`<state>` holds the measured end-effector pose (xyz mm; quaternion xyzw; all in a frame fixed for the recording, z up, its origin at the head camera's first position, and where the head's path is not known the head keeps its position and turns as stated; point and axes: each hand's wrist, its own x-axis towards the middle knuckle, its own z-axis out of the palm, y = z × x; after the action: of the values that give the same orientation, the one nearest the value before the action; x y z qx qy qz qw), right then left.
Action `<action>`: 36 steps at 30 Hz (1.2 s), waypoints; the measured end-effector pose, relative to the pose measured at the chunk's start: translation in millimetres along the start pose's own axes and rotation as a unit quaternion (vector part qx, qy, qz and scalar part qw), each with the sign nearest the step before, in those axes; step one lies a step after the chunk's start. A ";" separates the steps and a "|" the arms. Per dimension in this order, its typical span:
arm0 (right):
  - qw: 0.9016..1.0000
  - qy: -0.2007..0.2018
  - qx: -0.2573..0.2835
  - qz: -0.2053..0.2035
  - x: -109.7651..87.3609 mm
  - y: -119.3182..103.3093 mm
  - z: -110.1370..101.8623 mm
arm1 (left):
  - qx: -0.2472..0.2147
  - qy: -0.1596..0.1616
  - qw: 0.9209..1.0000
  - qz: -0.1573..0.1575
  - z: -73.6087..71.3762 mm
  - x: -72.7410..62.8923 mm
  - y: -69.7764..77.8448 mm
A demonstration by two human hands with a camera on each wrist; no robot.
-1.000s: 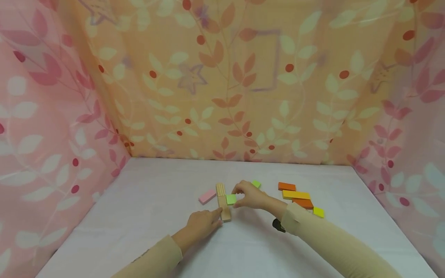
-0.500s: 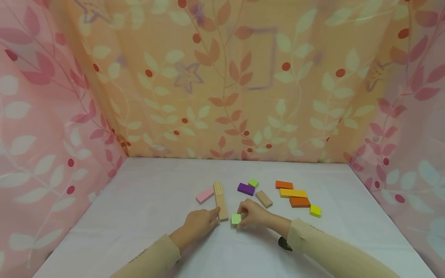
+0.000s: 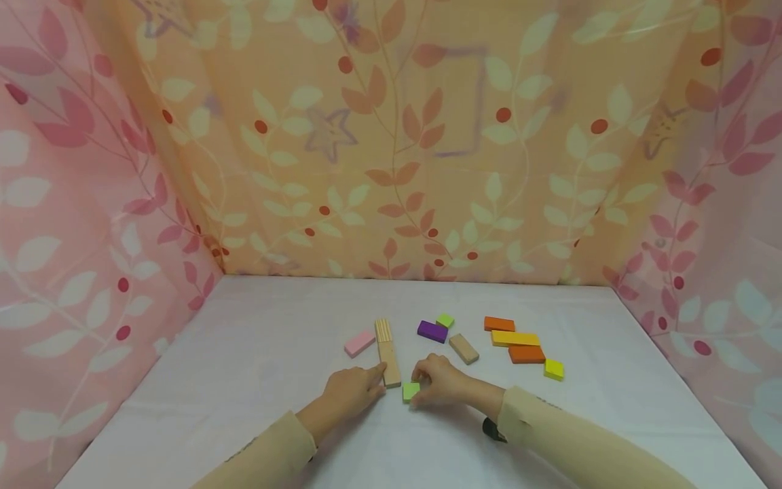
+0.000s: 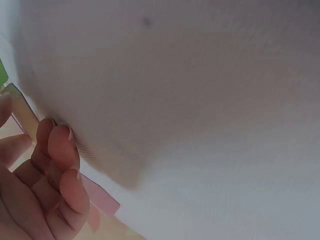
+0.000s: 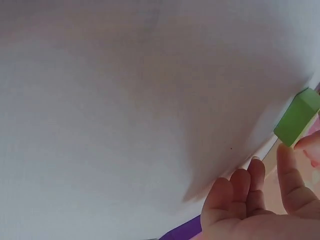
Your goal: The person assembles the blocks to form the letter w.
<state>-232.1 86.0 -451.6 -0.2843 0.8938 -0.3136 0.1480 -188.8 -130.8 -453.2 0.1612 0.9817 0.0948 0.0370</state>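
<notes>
A light green block (image 3: 411, 392) sits just right of the near end of a plain wooden block (image 3: 389, 367), with a small gap between them. My right hand (image 3: 444, 382) pinches the green block from its right side with thumb and index finger. My left hand (image 3: 351, 391) touches the wooden block's left edge with an extended index finger, its thumb close by. A striped wooden block (image 3: 382, 330) adjoins the far end of the plain one. In the right wrist view, the green block (image 5: 297, 117) shows beside the fingertips.
Left of the wooden row lies a pink block (image 3: 360, 343). Farther right are a purple block (image 3: 432, 331), another green block (image 3: 445, 320) and a second plain wooden block (image 3: 464, 348). Orange blocks (image 3: 527, 354), a long yellow-orange block (image 3: 515, 338) and a yellow block (image 3: 554, 369) lie beyond.
My right hand has brought the green block nearer along the wooden row's right side, from about its middle to its near end. My left hand keeps its place at the wooden block.
</notes>
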 end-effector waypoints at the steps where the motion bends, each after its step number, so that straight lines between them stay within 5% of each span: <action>1: 1.000 -0.002 0.002 0.003 0.0 -1.0 -0.8 | -0.002 -0.002 1.000 -0.002 -0.3 -0.7 0.3; 27: 0.999 0.003 0.036 0.015 1.6 -2.0 -1.0 | -0.005 -0.005 1.000 0.000 -2.9 -8.1 4.3; 36: 0.999 -0.006 0.040 -0.016 1.5 0.6 -5.5 | 0.000 -0.004 1.000 0.006 -2.3 -7.7 3.4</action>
<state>-235.9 88.1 -448.0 -0.2940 0.8753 -0.3493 0.1592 -180.7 -130.6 -450.0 0.1672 0.9805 0.0945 0.0407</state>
